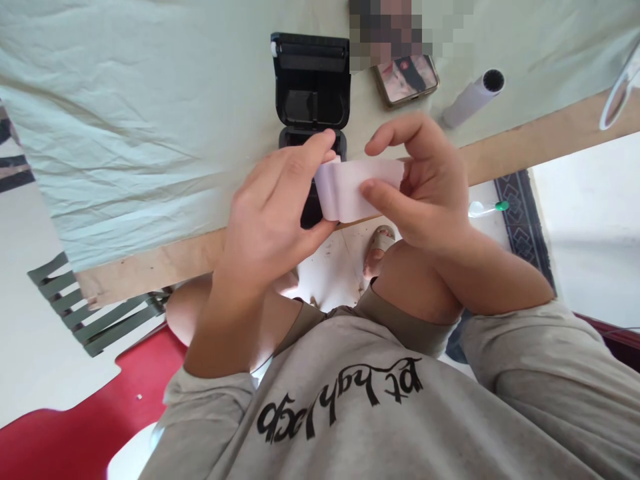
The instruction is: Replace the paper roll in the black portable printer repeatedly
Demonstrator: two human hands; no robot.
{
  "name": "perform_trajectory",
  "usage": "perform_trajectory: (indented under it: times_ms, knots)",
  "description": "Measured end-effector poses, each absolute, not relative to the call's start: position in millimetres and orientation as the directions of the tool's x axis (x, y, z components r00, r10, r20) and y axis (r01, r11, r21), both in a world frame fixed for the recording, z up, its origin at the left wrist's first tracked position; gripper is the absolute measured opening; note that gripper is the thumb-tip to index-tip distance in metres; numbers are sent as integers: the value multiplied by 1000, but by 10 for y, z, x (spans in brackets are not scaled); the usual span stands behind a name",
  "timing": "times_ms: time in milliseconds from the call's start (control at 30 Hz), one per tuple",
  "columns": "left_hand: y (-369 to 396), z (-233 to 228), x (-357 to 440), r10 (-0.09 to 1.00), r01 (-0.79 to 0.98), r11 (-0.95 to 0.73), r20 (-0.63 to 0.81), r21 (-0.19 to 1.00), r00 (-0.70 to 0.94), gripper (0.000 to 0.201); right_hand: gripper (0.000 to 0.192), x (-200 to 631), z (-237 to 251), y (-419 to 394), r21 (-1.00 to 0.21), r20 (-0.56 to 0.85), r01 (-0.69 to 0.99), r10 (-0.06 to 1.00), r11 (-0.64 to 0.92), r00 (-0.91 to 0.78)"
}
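Observation:
Just in front of the table edge, a roll of white paper (329,193) is held between my hands, its free end pulled out to the right. My left hand (277,207) is closed around the left side of the roll, fingers above and thumb below. With thumb against curled fingers, my right hand (425,183) pinches the loose strip; its index finger is raised off the paper. Directly behind the roll stands a small black thermal printer (311,83), its lid swung up. My left hand and the paper partly hide the printer's lower body.
A smartphone (407,80) and a white cylinder with a dark end (475,100) lie on the pale cloth (150,100). A white-rimmed object (617,100) sits at the right edge. Below are a red chair (120,393) and a green-capped bottle (485,209).

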State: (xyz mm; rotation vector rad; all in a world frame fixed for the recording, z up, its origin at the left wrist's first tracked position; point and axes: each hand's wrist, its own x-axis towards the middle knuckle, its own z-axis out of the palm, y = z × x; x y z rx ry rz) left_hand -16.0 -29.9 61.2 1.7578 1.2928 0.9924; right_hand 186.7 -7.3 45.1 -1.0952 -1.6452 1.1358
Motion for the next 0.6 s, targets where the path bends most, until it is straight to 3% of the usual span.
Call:
perform_trajectory:
  times_ms: [67, 167, 333, 400, 500, 600]
  knots:
    - [-311, 631, -135, 969, 398, -231, 171, 888, 179, 69, 43, 1838, 483, -133, -969, 128, 160, 939, 187, -321]
    - [-304, 672, -131, 941, 385, -276, 166, 881, 294, 75, 48, 1835, 487, -150, -981, 136, 61, 885, 182, -445]
    - [-234, 586, -87, 933, 370, -305, 198, 877, 300, 82, 27, 1811, 387, -104, -942, 287, 54, 877, 332, -385]
    - [-194, 489, -32, 826, 267, -552, 477, 790, 300, 87, 33, 1785, 346, -91, -923, 328, 98, 892, 373, -311]
    - [-143, 342, 55, 678, 273, -735, 669, 621, 305, 85, 45, 1760, 322, -89, -921, 324, 125, 905, 368, -276]
    - [-102, 226, 86, 579, 162, -815, 766, 557, 280, 83, 46, 1770, 332, -99, -910, 319, 166, 898, 380, -303]
